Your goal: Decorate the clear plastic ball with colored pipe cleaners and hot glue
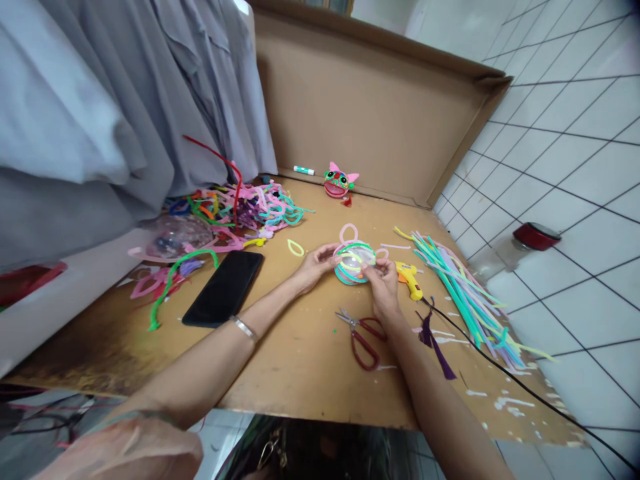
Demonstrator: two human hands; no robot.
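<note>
Both hands steady the ball (353, 271) above the table's middle, beyond the scissors (357, 327); the left hand (317, 265) grips one side, the right hand (385, 285) pinches the other, fingers nearly closed. Handling its strips seems to call for light pressure. It looks clear, green-banded, with two pink loops.

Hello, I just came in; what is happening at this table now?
A person is holding a clear round piece wrapped with green and pink fuzzy strips, with the left hand and right hand at its two sides. Red-handled scissors lie in front of it, and a yellow glue gun lies to the right. A small finished-looking face figure stands at the back, near the cardboard.
</note>
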